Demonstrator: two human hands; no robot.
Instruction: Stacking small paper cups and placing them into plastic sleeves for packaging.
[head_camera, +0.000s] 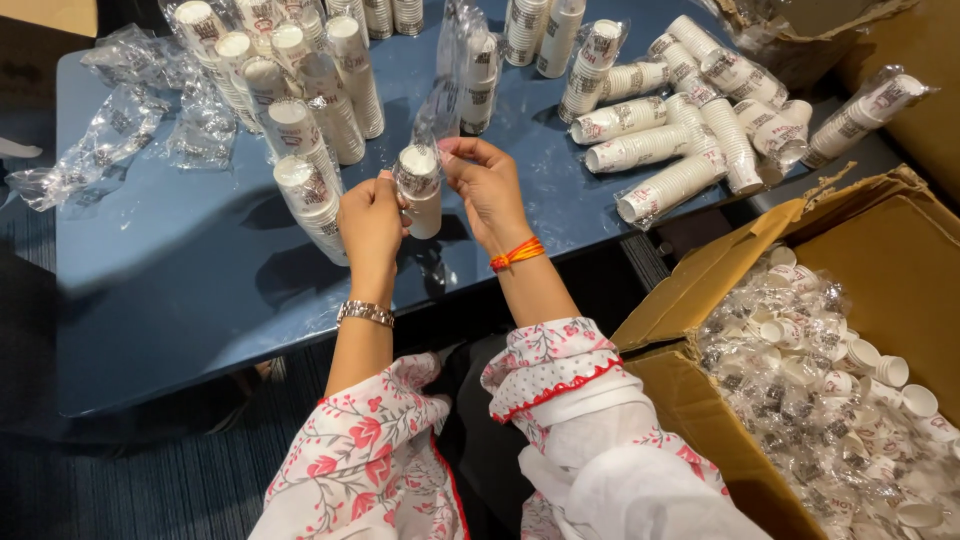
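Head view. The left hand (370, 215) clamps a short stack of paper cups (420, 190) upright above the blue table (180, 290), steadying it so its clear plastic sleeve (440, 105) can slide free. The right hand (485, 185) pinches the sleeve at the stack's rim, fingers together; the film apparently trails upward, though glare blurs its edge. The stack sits between both palms. Unwrapped stacks (310, 120) stand behind; a cardboard box (700, 300) lies right.

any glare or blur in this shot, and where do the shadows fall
Head view: sharp overall; soft overhead sheen on the blue tabletop; bright glints on the crumpled clear plastic wrappers; the left hand, right hand and stack of white paper cups cast dark shadows beneath them.
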